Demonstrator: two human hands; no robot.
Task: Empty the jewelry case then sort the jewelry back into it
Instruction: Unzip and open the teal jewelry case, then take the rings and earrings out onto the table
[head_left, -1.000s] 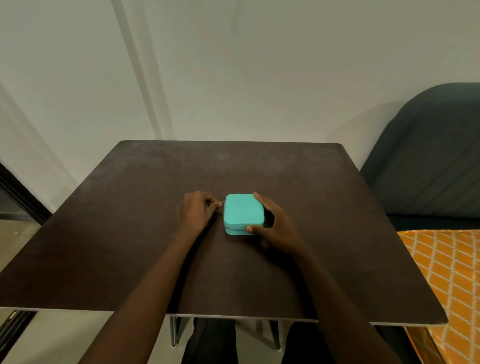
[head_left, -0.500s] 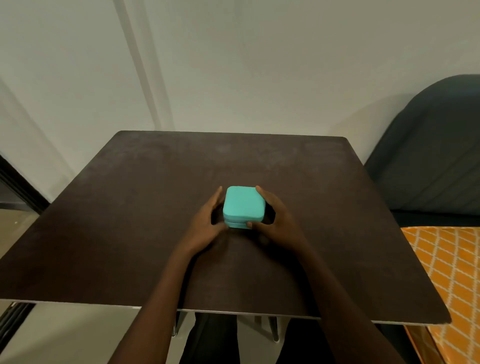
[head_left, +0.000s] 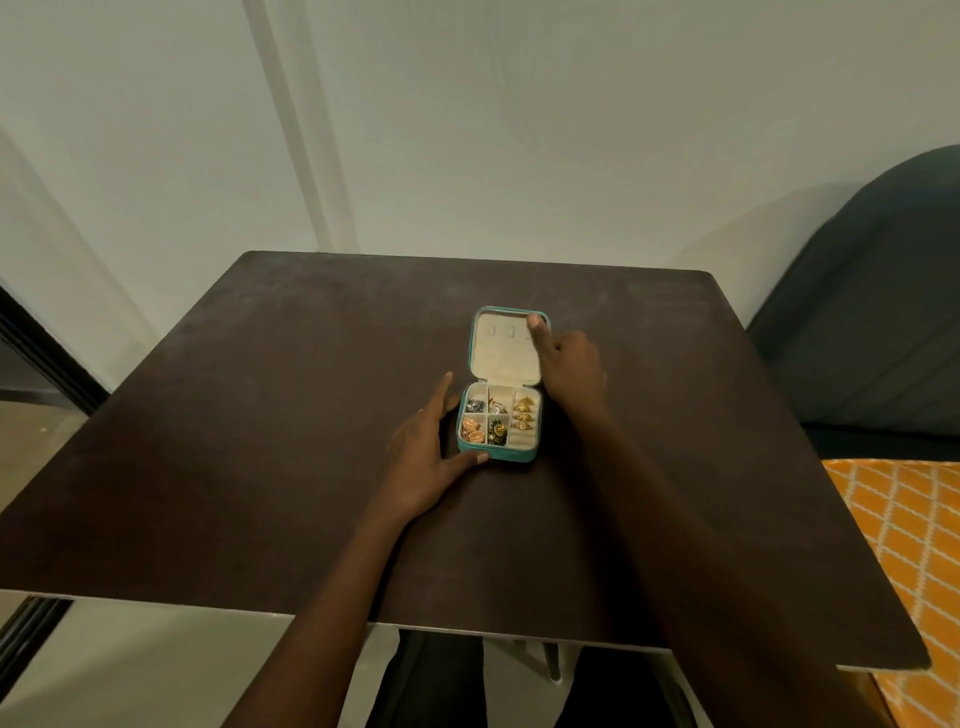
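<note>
A small teal jewelry case (head_left: 511, 457) lies open in the middle of the dark table (head_left: 260, 441). Its cream-lined lid (head_left: 501, 353) is flipped back flat, away from me. The base is divided into compartments: silver pieces (head_left: 475, 406) at the far left, gold rings (head_left: 524, 415) in the right slot, orange-gold pieces (head_left: 472, 430) and a green-and-gold piece (head_left: 498, 432) in front. My left hand (head_left: 423, 457) cups the case's left side and front corner. My right hand (head_left: 569, 358) rests on the lid's right edge, with a fingertip on its far corner.
A dark upholstered chair (head_left: 872, 332) stands to the right of the table. An orange patterned cloth (head_left: 904, 561) lies at the lower right. A pale wall rises behind the table, and my legs show under its near edge.
The case was closed between both hands; now its lid is swung open and back. My right hand has moved up onto the lid, while my left stays at the base.
</note>
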